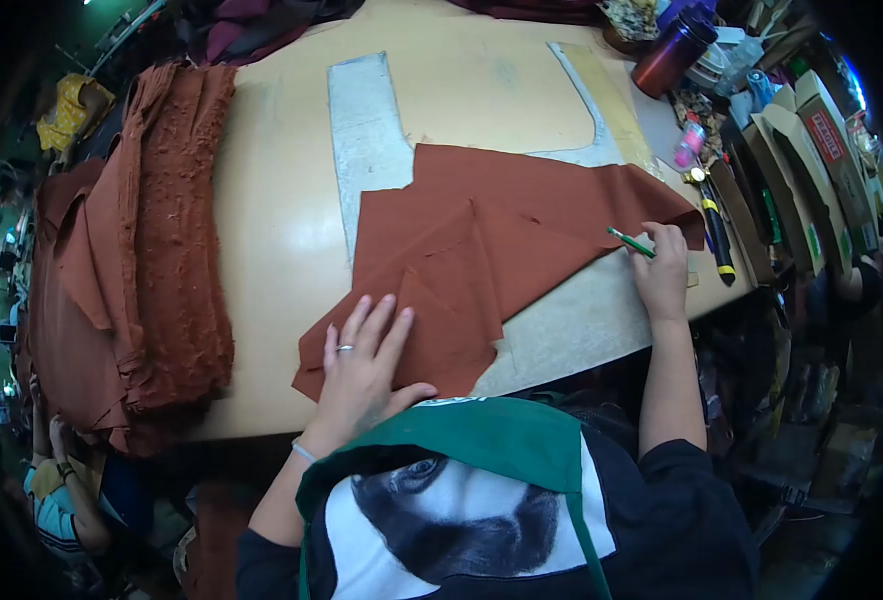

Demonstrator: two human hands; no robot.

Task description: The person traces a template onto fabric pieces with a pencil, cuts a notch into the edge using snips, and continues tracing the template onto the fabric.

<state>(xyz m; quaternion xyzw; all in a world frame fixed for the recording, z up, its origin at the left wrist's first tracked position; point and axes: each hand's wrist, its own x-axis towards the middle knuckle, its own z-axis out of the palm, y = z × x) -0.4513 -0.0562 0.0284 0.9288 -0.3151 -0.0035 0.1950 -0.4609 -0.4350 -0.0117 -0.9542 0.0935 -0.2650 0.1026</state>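
Observation:
A rust-brown piece of fabric [551, 215] lies folded and rumpled across a large pale pattern sheet [571, 320]. My left hand [361, 365] rests flat on the fabric's near left part, fingers spread, a ring on one finger. At the fabric's right edge, my right hand [660, 265] is closed around a green pencil [631, 242], whose pale end points left. Whether these fingers also pinch the fabric edge, I cannot tell. The pattern sheet shows again beyond the fabric as a pale upright strip [366, 115].
A tall stack of rust-brown fabric [176, 240] fills the table's left side. Along the right edge lie a black-and-yellow tool [718, 240], a pink bottle [689, 145], a metallic flask [673, 50] and cardboard boxes [826, 150]. Another person's arm [76, 500] shows at lower left.

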